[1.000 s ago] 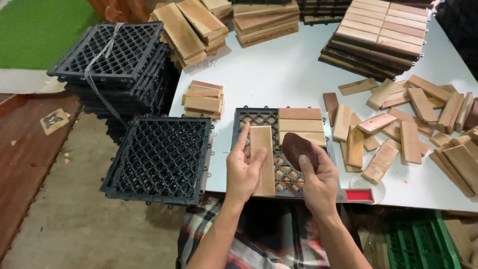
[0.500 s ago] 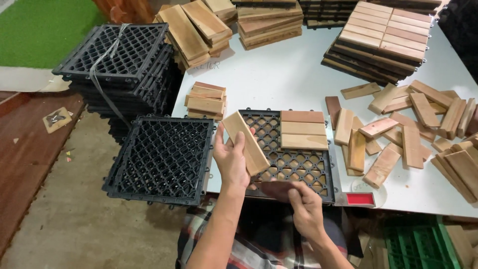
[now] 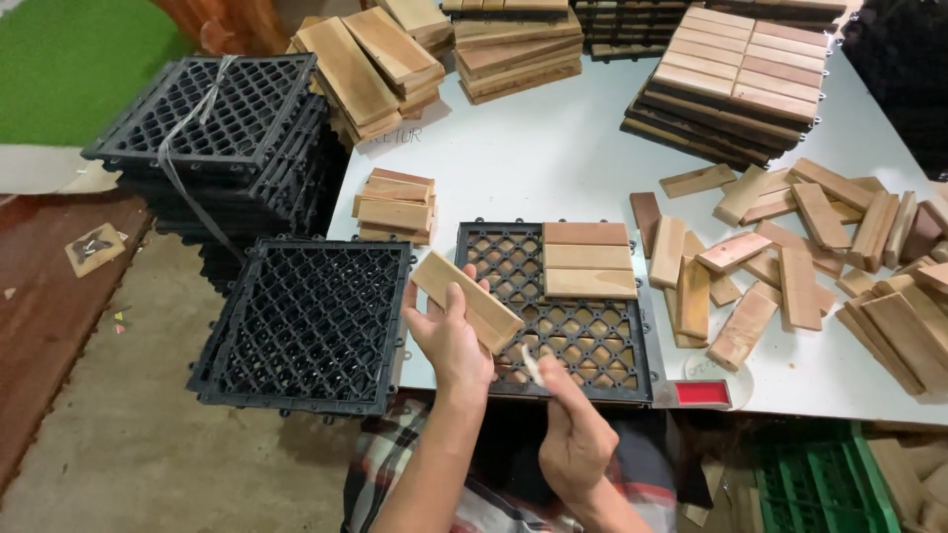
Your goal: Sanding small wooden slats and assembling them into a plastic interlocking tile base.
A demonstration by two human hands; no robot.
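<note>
While the left hand [image 3: 446,331] grips a pale rectangular wooden slat [image 3: 466,301] above the black plastic grid tile [image 3: 592,341], three slats already sit in its top right. The right hand [image 3: 575,434] pinches a small whitish object [image 3: 531,365] over the white counter [image 3: 553,163] edge.

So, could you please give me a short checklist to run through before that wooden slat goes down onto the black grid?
1. Wooden slat held in left hand: ok.
2. Black grid tile flat on white table: ok.
3. Three fitted slats fill the top right section: ok.
4. Other grid sections bare: ok.
5. Small pale item in right hand: cannot tell what it is.
6. Slat's underside: cannot tell.
</note>
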